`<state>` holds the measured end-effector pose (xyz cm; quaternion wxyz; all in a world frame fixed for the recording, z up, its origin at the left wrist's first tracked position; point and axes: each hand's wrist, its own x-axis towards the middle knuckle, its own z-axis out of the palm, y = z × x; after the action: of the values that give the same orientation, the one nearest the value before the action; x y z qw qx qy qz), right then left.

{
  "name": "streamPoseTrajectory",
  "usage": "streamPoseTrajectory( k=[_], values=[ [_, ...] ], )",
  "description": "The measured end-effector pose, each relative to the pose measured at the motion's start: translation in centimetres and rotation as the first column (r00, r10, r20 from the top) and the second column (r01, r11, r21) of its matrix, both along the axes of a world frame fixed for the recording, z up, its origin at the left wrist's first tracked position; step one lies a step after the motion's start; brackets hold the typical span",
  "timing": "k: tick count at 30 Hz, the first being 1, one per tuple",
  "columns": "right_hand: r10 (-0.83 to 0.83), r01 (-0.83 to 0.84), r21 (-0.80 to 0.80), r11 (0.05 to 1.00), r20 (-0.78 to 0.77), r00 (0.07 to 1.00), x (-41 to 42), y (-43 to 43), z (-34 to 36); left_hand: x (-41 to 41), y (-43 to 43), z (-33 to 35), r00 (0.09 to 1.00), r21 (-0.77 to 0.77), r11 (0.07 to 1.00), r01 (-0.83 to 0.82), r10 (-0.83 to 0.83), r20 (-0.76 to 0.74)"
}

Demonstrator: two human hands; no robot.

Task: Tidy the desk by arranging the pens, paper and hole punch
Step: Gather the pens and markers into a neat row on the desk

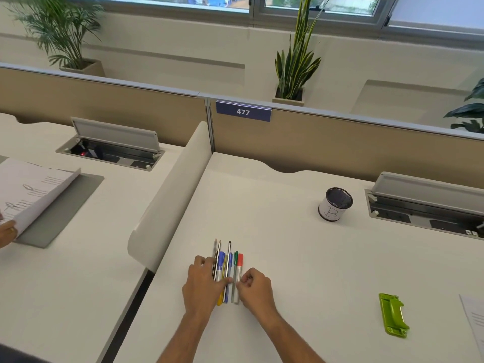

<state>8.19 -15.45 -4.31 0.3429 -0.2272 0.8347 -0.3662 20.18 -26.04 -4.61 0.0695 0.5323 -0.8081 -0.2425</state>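
Several pens and pencils [230, 260] lie side by side in a tight row on the white desk [301, 271], tips pointing away from me. My left hand [203, 286] rests flat over the row's left side, fingers on the pens. My right hand [255, 288] touches the right edge of the row, fingertips pinched against the red-capped marker [238, 276]. A green hole punch [392, 317] lies to the right near the front. A printed sheet of paper [475, 323] shows at the right edge, partly cut off.
A black mesh pen cup [335, 204] with a white label stands at the back right. An open cable tray [424, 208] sits behind it. A low white divider [170, 195] borders the desk's left. On the neighbouring desk another person's hand [6, 231] holds papers over a grey mat.
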Motion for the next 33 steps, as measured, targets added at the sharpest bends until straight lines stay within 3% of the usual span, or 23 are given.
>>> streamPoseTrajectory(
  k=[6, 9, 15, 17, 22, 33],
  values=[
    [-0.010, 0.010, -0.015, 1.000, -0.052, 0.999, 0.1, 0.7, 0.3, 0.3, 1.0, 0.5, 0.997, -0.118, 0.993, -0.026, 0.017, -0.081],
    [0.005, -0.001, 0.016, 1.000, -0.211, 0.977, 0.1, 1.3, 0.5, -0.1, 2.5, 0.9, 0.984, -0.163, 0.986, 0.043, -0.070, -0.165],
    [0.129, -0.140, 0.021, 0.990, -0.543, 0.830, 0.2, 1.3, 2.0, -2.2, 4.7, 0.5, 0.915, -0.242, 0.948, 0.207, -0.275, -0.296],
    [0.045, -0.015, 0.054, 0.998, -0.607, 0.794, -2.8, 6.9, 2.4, -6.2, 9.6, 1.0, 0.857, -0.249, 0.909, 0.336, -0.404, -0.321],
    [0.053, -0.034, 0.044, 0.998, -0.595, 0.802, -2.8, 7.9, 3.0, -6.4, 9.6, 0.8, 0.862, -0.210, 0.915, 0.344, -0.396, -0.317],
    [-0.131, 0.205, 0.040, 0.978, -0.648, 0.750, -10.5, 23.0, 3.4, -16.1, 22.5, 1.5, 0.729, -0.138, 0.782, 0.608, -0.618, -0.293]
  ],
)
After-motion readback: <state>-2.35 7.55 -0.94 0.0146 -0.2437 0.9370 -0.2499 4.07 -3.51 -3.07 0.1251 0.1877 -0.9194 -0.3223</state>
